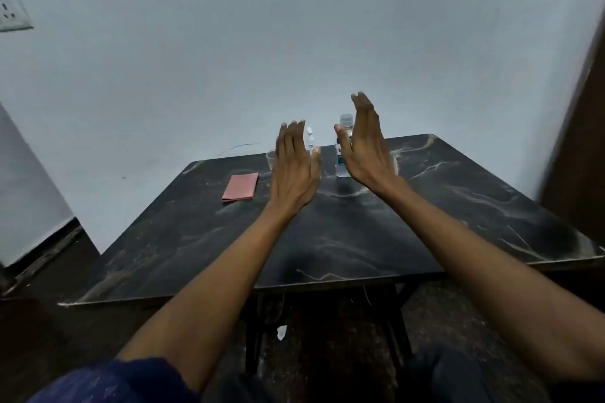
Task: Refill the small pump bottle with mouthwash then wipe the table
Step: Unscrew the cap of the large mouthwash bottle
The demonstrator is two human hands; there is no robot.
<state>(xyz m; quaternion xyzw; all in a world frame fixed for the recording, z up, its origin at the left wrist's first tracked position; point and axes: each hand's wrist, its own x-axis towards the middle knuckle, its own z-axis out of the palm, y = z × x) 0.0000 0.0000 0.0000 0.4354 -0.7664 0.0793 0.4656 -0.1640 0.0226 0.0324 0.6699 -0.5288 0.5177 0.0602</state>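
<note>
Head view: No step of the task appeared started. The mouthwash bottle (344, 147) stood capped just behind the right hand (366, 144). The small pump bottle (310, 138) stood behind the left hand (294, 167), mostly hidden. The folded pink cloth (240, 187) lay unused, left of the left hand, on the table (360, 239). Both hands were raised, flat and spread, fingers extended, holding and touching nothing.
</note>
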